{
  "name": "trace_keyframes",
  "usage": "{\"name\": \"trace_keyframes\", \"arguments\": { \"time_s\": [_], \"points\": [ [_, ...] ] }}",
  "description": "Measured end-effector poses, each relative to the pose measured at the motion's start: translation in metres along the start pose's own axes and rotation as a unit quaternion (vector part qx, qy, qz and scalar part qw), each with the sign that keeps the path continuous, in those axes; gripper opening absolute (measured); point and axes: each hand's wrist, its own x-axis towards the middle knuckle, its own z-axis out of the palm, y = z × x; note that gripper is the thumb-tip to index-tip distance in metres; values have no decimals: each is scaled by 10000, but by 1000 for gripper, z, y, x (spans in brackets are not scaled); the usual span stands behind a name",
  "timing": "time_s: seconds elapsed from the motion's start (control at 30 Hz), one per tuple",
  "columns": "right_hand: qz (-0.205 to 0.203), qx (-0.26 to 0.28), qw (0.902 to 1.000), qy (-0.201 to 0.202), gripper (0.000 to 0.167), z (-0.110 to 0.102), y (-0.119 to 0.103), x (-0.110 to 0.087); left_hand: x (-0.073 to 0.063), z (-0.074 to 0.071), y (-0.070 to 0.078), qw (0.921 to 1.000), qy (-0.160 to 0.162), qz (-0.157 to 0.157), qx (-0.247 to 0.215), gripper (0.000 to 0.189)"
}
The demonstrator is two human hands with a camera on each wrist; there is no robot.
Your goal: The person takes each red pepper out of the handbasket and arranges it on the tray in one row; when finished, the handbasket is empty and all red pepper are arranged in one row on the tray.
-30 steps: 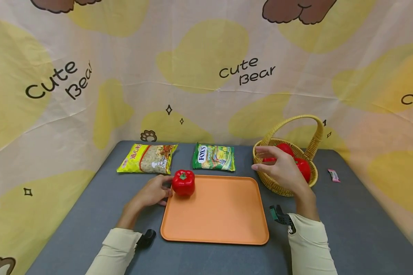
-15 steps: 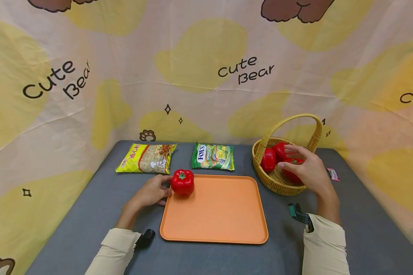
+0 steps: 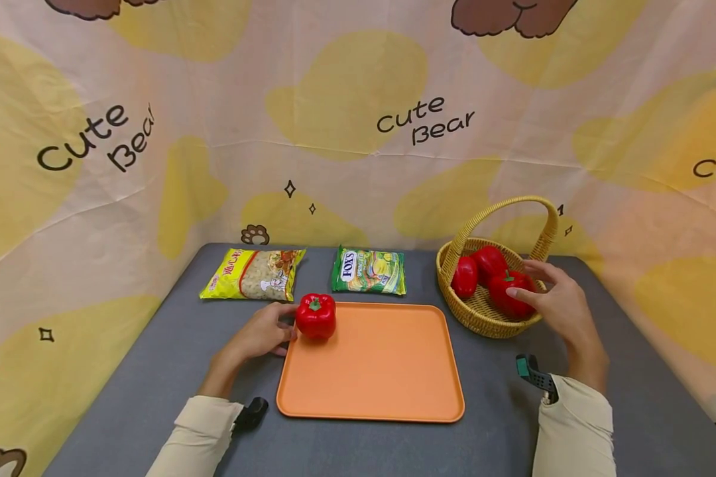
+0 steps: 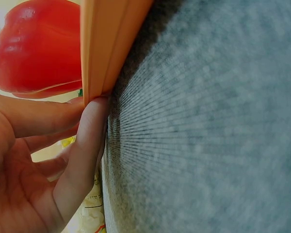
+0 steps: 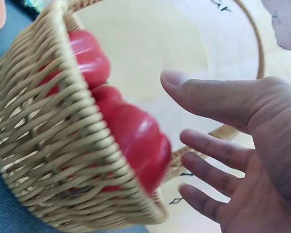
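Note:
An orange tray [image 3: 374,364] lies on the table, a red bell pepper [image 3: 315,317] standing on its far left corner. My left hand [image 3: 265,330] pinches the tray's left rim between thumb and finger, as the left wrist view shows. At the right, a yellow wicker basket [image 3: 483,324] with a tall handle holds red bell peppers; the nearest basket pepper [image 3: 511,295] has a green stem. Beside the basket's right rim hovers my right hand [image 3: 563,305], thumb and fingers spread around that pepper's right side. In the right wrist view the fingers appear apart from it.
A yellow food bag [image 3: 253,274] lies behind the tray at the left. Next to it is a green FOX'S candy bag [image 3: 369,271]. A patterned cloth [image 3: 334,132] hangs behind the grey table [image 3: 394,450].
My right hand has moved right, from over the basket's left part to its right rim, uncovering the peppers. The left hand stays on the tray's rim.

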Motion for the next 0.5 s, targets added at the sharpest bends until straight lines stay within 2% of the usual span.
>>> {"name": "trace_keyframes", "arguments": {
  "time_s": [0.23, 0.5],
  "points": [
    [-4, -341, 9993, 156, 75, 8, 16, 5, 0, 0, 0, 10000, -12, -45, -6, 57],
    [-21, -321, 9994, 157, 73, 16, 24, 9, 0, 0, 0, 9999, 1, -68, -83, 57]
  ]
}}
